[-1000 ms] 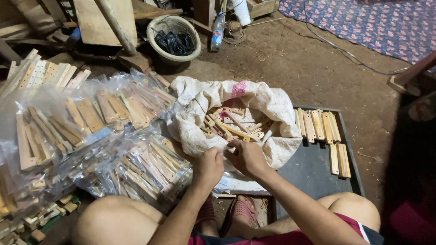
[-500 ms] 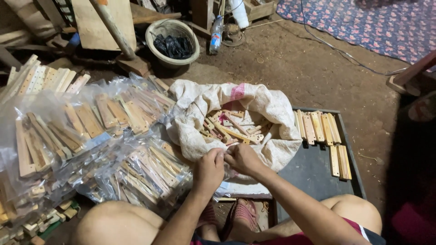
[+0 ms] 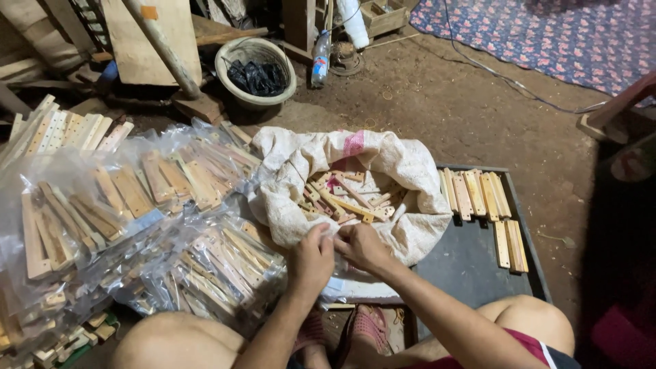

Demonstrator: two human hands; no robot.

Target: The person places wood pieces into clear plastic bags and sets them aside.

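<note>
Off-white sack [image 3: 417,171] with a pink patch, pale tan wooden sticks [image 3: 338,198] inside and more on the dark grey tray [image 3: 471,263], clear bags [image 3: 137,205] of the same tan wood, blue floral-patterned mat [image 3: 547,34], cream basin [image 3: 236,58] holding black plastic.

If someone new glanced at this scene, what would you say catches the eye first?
Both hands, left hand and right hand, meet at the near rim of an open white sack full of small wooden pieces. Left of it lie heaped clear bags of wooden strips; to its right, wooden slats line a dark tray.
</note>
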